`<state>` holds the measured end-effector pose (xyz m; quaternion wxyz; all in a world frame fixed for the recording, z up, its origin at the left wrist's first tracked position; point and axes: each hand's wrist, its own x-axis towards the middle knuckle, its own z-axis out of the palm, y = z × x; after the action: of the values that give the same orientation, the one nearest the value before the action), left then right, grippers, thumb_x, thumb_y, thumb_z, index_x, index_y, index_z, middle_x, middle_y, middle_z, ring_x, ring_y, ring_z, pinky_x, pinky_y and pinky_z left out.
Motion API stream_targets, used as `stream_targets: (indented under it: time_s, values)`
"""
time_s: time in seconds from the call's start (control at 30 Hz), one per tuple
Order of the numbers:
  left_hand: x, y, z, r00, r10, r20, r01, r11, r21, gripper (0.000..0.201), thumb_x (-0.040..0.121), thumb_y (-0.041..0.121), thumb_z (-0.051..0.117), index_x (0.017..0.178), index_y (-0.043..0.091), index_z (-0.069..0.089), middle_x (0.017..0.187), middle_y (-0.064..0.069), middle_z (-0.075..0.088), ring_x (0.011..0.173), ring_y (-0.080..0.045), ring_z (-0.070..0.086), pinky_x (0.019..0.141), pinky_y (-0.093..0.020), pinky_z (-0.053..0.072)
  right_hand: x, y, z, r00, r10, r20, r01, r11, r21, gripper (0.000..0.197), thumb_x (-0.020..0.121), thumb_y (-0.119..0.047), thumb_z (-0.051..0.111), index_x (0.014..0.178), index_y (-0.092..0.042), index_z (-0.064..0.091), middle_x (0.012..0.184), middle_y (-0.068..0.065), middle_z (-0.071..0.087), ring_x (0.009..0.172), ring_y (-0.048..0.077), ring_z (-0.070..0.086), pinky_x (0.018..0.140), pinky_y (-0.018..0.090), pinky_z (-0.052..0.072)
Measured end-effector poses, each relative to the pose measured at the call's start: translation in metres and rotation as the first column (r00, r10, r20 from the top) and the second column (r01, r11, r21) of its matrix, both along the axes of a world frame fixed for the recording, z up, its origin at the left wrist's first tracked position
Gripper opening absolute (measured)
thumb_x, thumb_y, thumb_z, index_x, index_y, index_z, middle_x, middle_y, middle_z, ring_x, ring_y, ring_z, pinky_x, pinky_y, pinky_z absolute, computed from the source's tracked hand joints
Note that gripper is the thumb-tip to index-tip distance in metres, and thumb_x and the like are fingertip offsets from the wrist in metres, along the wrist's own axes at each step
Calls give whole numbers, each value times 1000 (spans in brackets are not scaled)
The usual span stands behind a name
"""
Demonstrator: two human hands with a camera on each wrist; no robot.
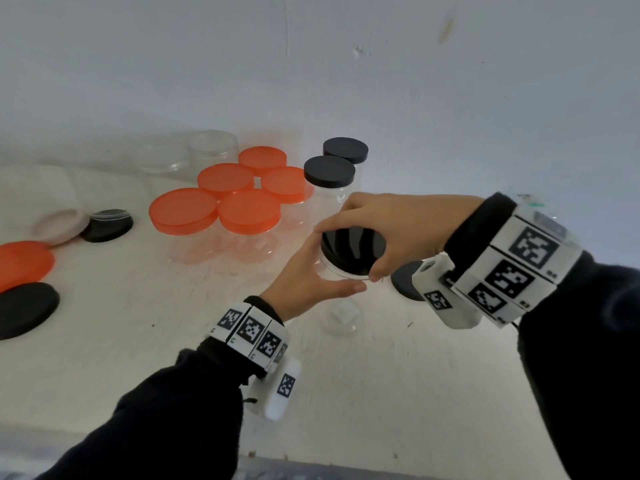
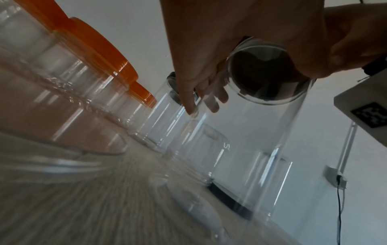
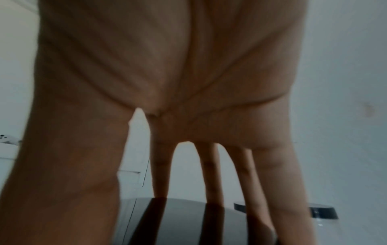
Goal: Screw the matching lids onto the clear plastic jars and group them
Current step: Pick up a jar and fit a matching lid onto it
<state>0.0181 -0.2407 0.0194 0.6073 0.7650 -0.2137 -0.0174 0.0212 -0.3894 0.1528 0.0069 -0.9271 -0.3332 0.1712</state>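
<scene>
- Clear jar point(image 1: 332, 268) stands mid-bench, left hand point(image 1: 304, 282) curled round its wall.
- Right hand point(image 1: 391, 226) fingers clamp black lid point(image 1: 353, 249) atop it.

The left hand point(image 1: 304, 282) grips the wall of a clear jar point(image 1: 337, 299) standing on the white table point(image 1: 398, 393). The right hand point(image 1: 388, 226) holds a black lid point(image 1: 353, 251) by its rim on the jar mouth. Behind this jar stand two black-lidded jars point(image 1: 329, 174); to their left, five orange-lidded jars point(image 1: 239, 195).
</scene>
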Motion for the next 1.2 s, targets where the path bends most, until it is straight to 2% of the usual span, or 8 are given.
stream_targets:
  time_s: [0.13,0.3,0.37,0.53,0.6,0.8,1.03,1.2]
  values:
    - [3,1,-2,1000,-1,-8,1,1000,14,88,56,49,76,133,23,41,126,9,54,119,-3,49,101,-27,40,5,3,2,998,43,-37,-43,999,-13,81,72,-15,75,137,-41,34,125,-6,34,109,15,43,91,32,46]
    - [3,2,1,1000,-18,-19,18,1000,-10,75,57,44,77,123,41,43,123,15,55,118,2,48,98,-17,41,6,4,3,996,72,-59,-73,997,-7,79,69,-9,76,134,-37,40,124,-6,34,109,16,44,89,29,46]
    - [4,3,-1,999,-26,-23,25,1000,-17,76,57,43,77,125,38,43,123,15,55,117,3,49,96,-12,40,6,4,3,996,78,-50,-78,997,-8,79,69,-10,77,134,-37,41,124,-7,35,109,15,44,88,29,45]
    - [8,4,-6,997,-73,-31,75,996,57,86,60,34,81,134,21,41,125,11,55,115,4,49,89,-6,38,9,4,3,997,72,-28,-73,997,-11,79,65,-17,81,130,-42,44,123,-7,38,109,15,44,91,32,45]
    - [8,4,-6,999,-50,-23,51,996,67,87,58,36,83,133,20,42,123,11,56,114,4,50,90,-6,39,10,5,4,998,65,-16,-65,998,-16,78,64,-22,82,128,-45,45,120,-7,40,107,15,44,90,32,46]
    - [6,2,-6,1000,10,-22,-8,996,94,77,58,34,84,123,27,44,118,12,57,111,1,52,89,-7,40,12,6,0,995,62,84,-60,998,-26,72,63,-40,80,126,-46,44,105,-11,42,95,9,42,78,23,41]
    - [5,1,-4,1000,21,-8,-21,997,78,73,61,23,85,121,30,43,114,17,57,109,5,51,87,-7,40,11,7,-4,992,26,125,-28,1000,9,67,62,-47,77,122,-39,48,89,-15,39,89,8,42,69,19,40]
    - [1,-2,-5,999,21,-33,-20,999,34,83,50,45,81,123,33,43,118,12,59,110,1,54,92,-15,44,6,7,-16,984,-85,160,71,994,87,58,65,-57,71,112,-28,51,96,-6,51,90,13,50,73,27,47]
